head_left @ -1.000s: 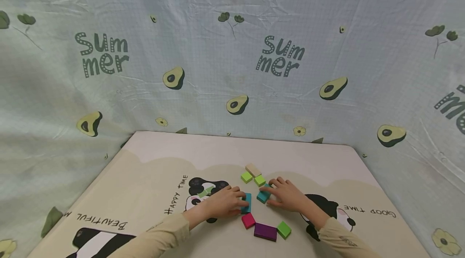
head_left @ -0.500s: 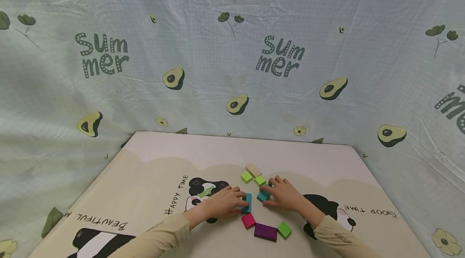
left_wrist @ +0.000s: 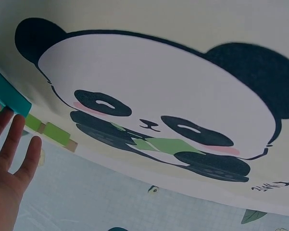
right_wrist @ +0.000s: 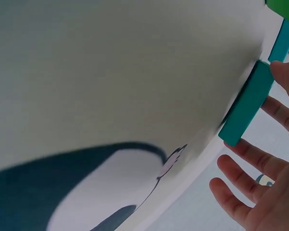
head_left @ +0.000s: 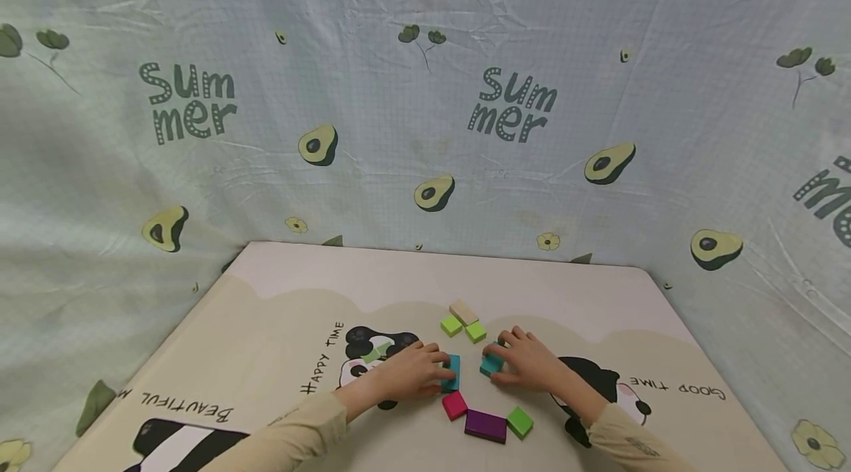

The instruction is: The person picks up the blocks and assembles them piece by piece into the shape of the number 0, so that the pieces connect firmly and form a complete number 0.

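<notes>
Creased pale grey-green sheet (head_left: 372, 103) hangs behind a cream panda-printed tabletop (head_left: 319, 269)
Printed avocados (head_left: 609, 163) and grey-green "summer" lettering (head_left: 512, 104) pattern it.

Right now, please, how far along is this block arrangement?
The tan block, light-green blocks, and red-purple-green row look placed: no hand touches them. In progress: left hand grips one blue block, right hand another. Perhaps left: placing the latter, since gaps flank it.

My left hand (head_left: 410, 371) holds the left blue block (head_left: 454, 371); my right hand (head_left: 530, 363) pinches the right blue block (head_left: 490, 364). Nearer lie a red block (head_left: 455, 405), purple block (head_left: 485, 425) and green block (head_left: 520, 422); farther, a tan block (head_left: 463, 312) and two lime blocks (head_left: 450, 325).
</notes>
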Motion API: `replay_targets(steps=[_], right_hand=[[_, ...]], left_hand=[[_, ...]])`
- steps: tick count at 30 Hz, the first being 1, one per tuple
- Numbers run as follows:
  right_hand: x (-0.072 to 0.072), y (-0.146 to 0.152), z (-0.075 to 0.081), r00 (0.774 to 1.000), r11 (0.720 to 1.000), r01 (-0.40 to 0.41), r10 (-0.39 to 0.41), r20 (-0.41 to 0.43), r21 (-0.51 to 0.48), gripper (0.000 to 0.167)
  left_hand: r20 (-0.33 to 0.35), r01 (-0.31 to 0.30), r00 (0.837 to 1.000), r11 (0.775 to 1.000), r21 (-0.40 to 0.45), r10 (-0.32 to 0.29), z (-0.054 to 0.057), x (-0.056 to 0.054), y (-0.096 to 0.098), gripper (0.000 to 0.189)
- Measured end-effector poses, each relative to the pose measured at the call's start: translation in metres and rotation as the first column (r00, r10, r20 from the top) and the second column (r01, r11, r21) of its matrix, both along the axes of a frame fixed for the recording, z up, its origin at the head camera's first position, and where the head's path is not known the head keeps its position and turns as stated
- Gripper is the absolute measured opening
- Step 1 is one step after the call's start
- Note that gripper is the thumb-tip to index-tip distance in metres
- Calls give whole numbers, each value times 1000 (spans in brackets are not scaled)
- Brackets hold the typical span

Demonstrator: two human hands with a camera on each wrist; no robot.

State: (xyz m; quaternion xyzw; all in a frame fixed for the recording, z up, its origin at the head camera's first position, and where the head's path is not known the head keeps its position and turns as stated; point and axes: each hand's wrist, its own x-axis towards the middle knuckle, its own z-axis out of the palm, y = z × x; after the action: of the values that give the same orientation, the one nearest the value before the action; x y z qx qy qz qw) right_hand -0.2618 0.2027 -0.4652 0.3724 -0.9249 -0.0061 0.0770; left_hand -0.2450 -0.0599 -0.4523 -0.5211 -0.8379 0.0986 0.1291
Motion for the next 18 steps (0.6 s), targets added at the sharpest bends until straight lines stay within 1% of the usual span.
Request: replay_targets(steps=[3, 10, 14, 18], right_hand=[[4, 5, 3, 1000, 1000, -7, 7, 22, -19, 36], [15, 19, 8, 999, 998, -16, 18, 34, -59, 36], [23, 27, 8, 999, 997, -15, 17, 28, -73, 36], [31, 33, 6, 999, 997, -6, 10, 53, -74, 35]], left_hand=[[-2, -2, 1000, 1000, 0, 2, 1, 0, 0, 24], [0, -3, 1000, 1000, 7, 3, 2, 1, -1, 25], [5, -4, 1000, 1000, 12, 4, 1, 1, 0, 25], [4, -1, 1000, 1000, 20, 1, -1, 2, 0, 25]])
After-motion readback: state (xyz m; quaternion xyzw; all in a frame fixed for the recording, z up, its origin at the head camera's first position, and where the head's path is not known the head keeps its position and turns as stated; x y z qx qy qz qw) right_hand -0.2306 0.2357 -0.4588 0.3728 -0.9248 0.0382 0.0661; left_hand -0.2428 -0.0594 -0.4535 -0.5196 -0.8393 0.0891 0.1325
